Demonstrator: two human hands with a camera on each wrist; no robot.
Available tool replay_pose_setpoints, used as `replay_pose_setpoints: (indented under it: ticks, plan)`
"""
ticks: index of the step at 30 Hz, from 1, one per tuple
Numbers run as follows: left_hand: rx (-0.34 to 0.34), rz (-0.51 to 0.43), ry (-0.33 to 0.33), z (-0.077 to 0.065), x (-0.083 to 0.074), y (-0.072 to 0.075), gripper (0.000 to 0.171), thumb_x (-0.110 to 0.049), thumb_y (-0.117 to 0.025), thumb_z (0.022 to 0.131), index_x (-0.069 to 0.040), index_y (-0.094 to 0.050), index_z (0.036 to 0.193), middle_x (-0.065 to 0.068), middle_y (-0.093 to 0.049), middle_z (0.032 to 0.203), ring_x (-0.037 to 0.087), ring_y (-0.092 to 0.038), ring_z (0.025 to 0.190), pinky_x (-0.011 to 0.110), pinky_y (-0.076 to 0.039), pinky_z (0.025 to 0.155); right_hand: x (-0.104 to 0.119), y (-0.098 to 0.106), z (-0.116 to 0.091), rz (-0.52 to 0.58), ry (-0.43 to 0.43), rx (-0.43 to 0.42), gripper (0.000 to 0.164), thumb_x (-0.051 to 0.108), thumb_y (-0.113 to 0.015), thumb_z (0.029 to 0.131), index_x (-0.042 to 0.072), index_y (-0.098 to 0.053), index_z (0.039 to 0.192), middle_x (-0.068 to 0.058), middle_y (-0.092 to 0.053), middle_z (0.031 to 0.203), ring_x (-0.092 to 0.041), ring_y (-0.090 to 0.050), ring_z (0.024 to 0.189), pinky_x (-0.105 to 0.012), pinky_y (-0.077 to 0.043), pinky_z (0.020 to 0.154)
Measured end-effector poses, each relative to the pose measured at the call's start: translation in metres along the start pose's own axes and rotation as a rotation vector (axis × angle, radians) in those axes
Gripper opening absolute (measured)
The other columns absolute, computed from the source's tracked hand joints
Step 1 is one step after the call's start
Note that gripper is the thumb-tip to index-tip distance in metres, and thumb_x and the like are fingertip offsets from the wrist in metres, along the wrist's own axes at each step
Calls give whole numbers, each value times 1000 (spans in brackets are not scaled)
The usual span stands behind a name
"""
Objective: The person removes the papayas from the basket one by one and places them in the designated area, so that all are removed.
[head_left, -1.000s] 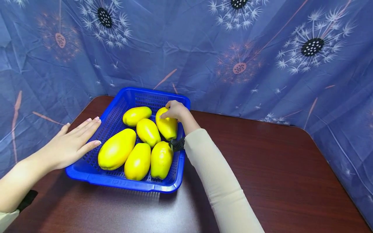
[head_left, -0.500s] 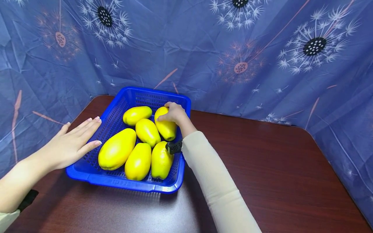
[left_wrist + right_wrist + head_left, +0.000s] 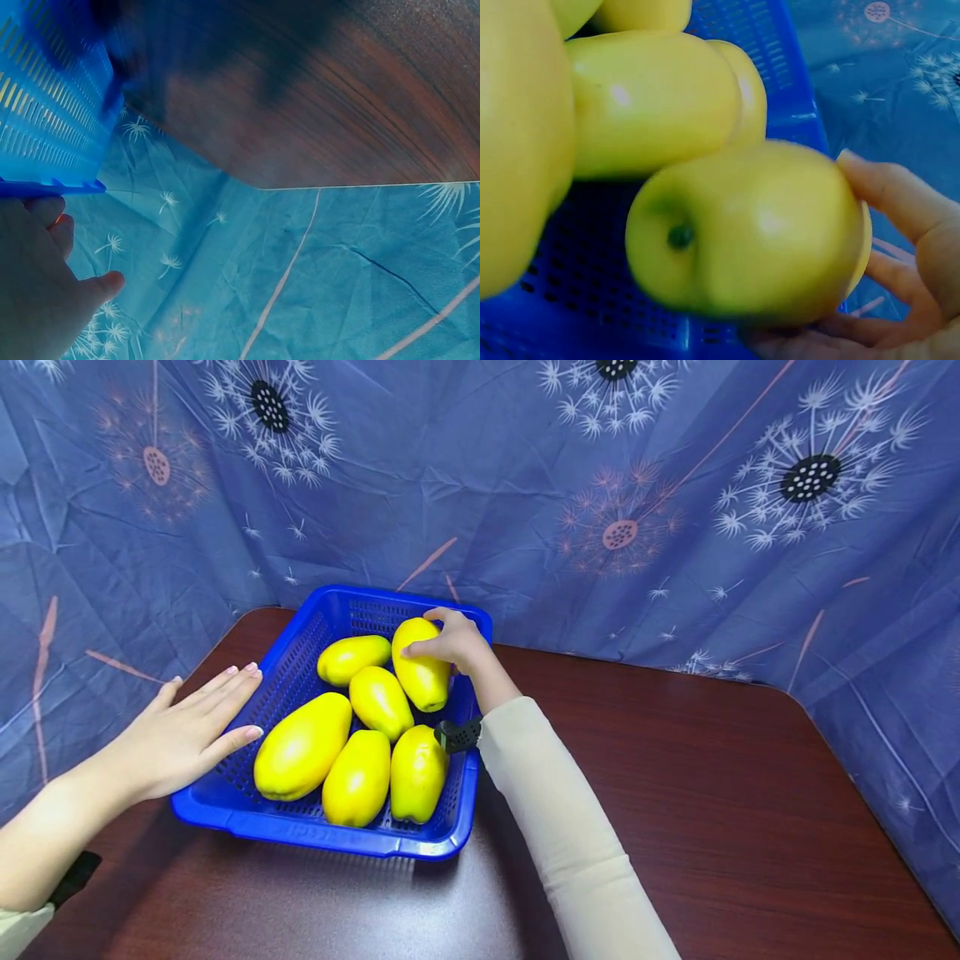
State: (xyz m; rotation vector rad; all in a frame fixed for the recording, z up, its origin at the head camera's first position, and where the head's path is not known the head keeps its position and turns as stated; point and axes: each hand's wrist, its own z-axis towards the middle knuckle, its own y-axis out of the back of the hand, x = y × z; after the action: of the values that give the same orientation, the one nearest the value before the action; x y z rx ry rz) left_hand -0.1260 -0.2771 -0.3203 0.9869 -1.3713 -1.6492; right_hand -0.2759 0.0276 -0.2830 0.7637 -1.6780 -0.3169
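One left hand (image 3: 180, 733) rests, fingers straight and gripping nothing, on the left rim of a blue basket (image 3: 315, 835). Inside lie five yellow fruits (image 3: 303, 747), the largest nearest that hand. Toward the basket's far right corner, a sixth fruit (image 3: 426, 683) is held between thumb and fingers of the right hand (image 3: 454, 642). A brown table (image 3: 645, 777) extends rightward.
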Motion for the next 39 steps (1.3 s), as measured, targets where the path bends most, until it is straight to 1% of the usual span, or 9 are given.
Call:
replay_pose_setpoints:
  ticks: [3,7,13,18,25,29,36,39]
  plan:
    - [-2,12,-1,0,-1,1,69,-43,-43,96,-6,-19,149,15,-22,152,29,-14,141,60,6,106,1,5,0,136,-19,19,75,25,-80,74,19,-43,139,-10,-43,134,-28,-53,106,-49,-51,81]
    - [2,15,3,-1,-2,1,69,-43,-43,96,-6,-19,149,15,-22,152,29,-14,141,59,7,107,0,13,0,297,-41,48,75,24,-79,75,19,-42,139,-11,-42,134,-31,-53,108,-50,-50,83]
    - [13,9,7,-1,-3,-1,70,-43,-43,96,-6,-18,149,15,-20,153,28,-11,142,61,6,106,3,22,-8,432,-42,92,71,24,-76,78,21,-40,139,-13,-49,127,-33,-57,106,-48,-50,82]
    - [5,10,1,-2,-3,-2,69,-43,-42,96,-6,-17,149,14,-20,153,27,-10,142,62,5,106,7,29,-17,543,-26,95,66,22,-73,81,21,-41,139,-13,-46,130,-37,-56,107,-50,-49,84]
    - [0,-7,8,-3,-3,-2,68,-42,-42,96,-7,-17,149,14,-21,153,27,-10,142,61,5,106,8,37,-30,631,-14,94,60,20,-70,84,23,-43,138,-13,-40,136,-39,-53,111,-52,-47,87]
    - [-2,-3,9,-3,-2,-1,68,-43,-42,96,-7,-18,149,14,-20,153,27,-10,142,63,3,106,7,45,-36,651,-10,90,60,20,-69,85,23,-42,138,-12,-38,137,-39,-52,111,-52,-47,87]
    - [-1,-3,5,-2,-2,1,68,-42,-42,97,-6,-18,149,14,-20,153,27,-8,142,62,5,106,1,59,-45,701,-13,95,61,18,-67,86,24,-40,139,-11,-38,137,-39,-51,112,-51,-47,88]
    - [-5,-2,1,-2,-2,1,68,-42,-42,97,-7,-18,149,14,-20,153,27,-9,142,63,3,106,-2,65,-50,716,-11,100,61,17,-66,86,24,-39,140,-12,-37,138,-39,-50,113,-52,-46,89]
